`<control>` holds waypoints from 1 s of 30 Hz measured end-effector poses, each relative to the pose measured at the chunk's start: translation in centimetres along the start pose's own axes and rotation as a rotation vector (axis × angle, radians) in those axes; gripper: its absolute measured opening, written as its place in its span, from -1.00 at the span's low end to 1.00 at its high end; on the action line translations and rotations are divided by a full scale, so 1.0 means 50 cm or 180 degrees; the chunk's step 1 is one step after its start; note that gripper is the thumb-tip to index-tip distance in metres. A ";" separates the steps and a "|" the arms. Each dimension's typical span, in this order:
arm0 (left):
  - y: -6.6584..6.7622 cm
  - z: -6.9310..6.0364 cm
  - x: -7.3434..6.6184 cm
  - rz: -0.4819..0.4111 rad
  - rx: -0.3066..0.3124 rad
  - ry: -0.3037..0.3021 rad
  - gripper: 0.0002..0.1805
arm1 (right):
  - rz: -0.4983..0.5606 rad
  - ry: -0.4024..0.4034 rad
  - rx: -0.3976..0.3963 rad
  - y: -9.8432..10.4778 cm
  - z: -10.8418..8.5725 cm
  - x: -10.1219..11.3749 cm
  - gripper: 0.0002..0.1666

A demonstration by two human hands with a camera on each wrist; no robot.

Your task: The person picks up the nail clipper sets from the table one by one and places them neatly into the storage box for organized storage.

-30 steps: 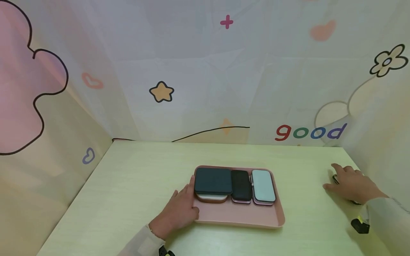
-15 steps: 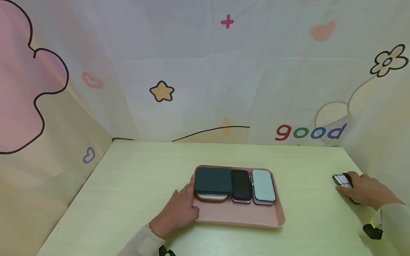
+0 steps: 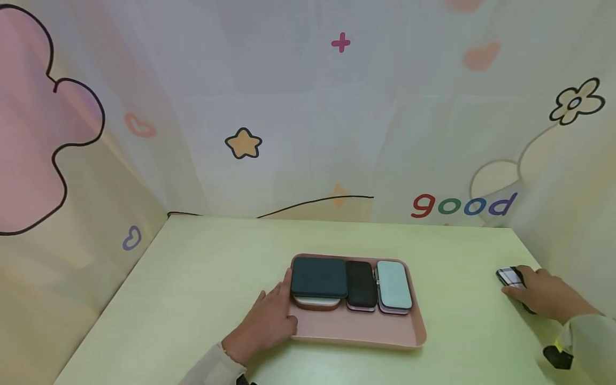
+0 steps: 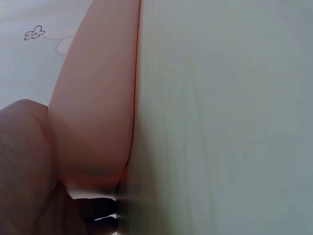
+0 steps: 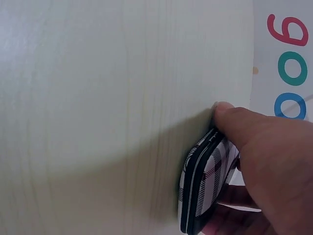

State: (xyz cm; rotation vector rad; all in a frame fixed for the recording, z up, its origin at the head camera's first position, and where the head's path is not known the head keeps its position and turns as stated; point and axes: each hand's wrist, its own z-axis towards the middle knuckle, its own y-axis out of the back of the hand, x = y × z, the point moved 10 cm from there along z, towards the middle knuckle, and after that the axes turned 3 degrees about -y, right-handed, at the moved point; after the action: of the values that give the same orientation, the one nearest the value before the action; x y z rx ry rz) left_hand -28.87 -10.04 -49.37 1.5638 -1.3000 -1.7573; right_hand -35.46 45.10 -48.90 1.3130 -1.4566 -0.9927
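Observation:
At the right side of the table, my right hand (image 3: 553, 294) grips a small flat black-and-white plaid case (image 5: 208, 178). In the right wrist view, a dark band and a thin pale line run round the case's edge. The thumb lies at one end and the fingers wrap the far side; the hand covers part of it. My left hand (image 3: 264, 323) holds the left end of a pink tray (image 3: 356, 331), thumb over the rim and fingers along the outer wall. The left wrist view shows the thumb (image 4: 24, 161) against the tray wall.
In the tray's back half lie stacked flat cases: a dark teal one (image 3: 319, 277) over white and brown pieces, a black one (image 3: 361, 284), and a pale mint one (image 3: 394, 284) over a lilac layer. Printed cloth (image 3: 298, 107) hangs behind the pale table (image 3: 216, 256).
My right hand has drawn back to the right, exposing the plaid case's end, and grips the case. The left hand stays at the tray. The head view has tilted slightly.

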 end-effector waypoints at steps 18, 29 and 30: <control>0.002 -0.005 -0.003 0.0068 -0.0023 -0.0017 -0.01 | 0.0073 0.0545 -0.0323 0.034 -0.020 0.139 0.04; -0.001 -0.005 0.001 0.0079 -0.0024 -0.0002 0.00 | 0.0101 0.0921 -0.0533 0.066 -0.037 0.285 -0.09; -0.002 -0.005 0.001 0.0084 -0.0024 0.0000 0.00 | 0.0103 0.0963 -0.0548 0.068 -0.040 0.299 -0.10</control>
State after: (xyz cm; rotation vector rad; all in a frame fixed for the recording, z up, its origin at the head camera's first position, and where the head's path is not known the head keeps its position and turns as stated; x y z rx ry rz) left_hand -28.65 -10.14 -49.45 1.5354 -1.3066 -1.7444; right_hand -34.75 30.65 -43.48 1.2489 -1.1344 -0.8370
